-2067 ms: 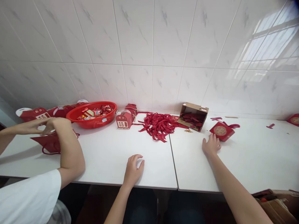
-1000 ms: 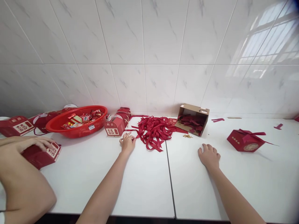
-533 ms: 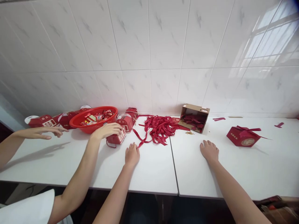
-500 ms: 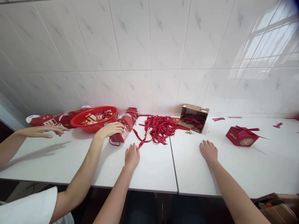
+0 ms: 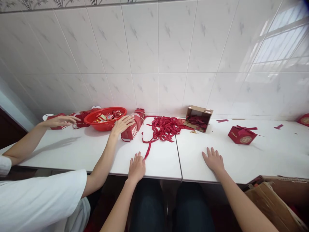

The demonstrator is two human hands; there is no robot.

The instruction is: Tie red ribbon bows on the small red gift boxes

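On the white table [image 5: 159, 164], my left hand [image 5: 136, 167] lies with its fingers pressed around the end of a red ribbon [image 5: 148, 150]. That ribbon runs back to a tangled ribbon pile [image 5: 166, 128] near the wall. My right hand [image 5: 213, 160] rests flat on the table with its fingers spread and nothing in it. Behind it, a small cardboard box [image 5: 199, 118] lies on its side with dark red pieces inside. A red gift box [image 5: 242, 134] with a ribbon bow sits to the right of my right hand.
At the left, another person's hands [image 5: 123, 124] hover near a red basket [image 5: 105, 127] of wrapped sweets and a red carton [image 5: 130, 132]. More red boxes line the wall. A large open cardboard box [image 5: 272, 203] stands at the lower right.
My left hand has drawn the ribbon end towards the table's front edge. My right hand's fingers have spread. The view has shifted, and the other person's hands have moved slightly.
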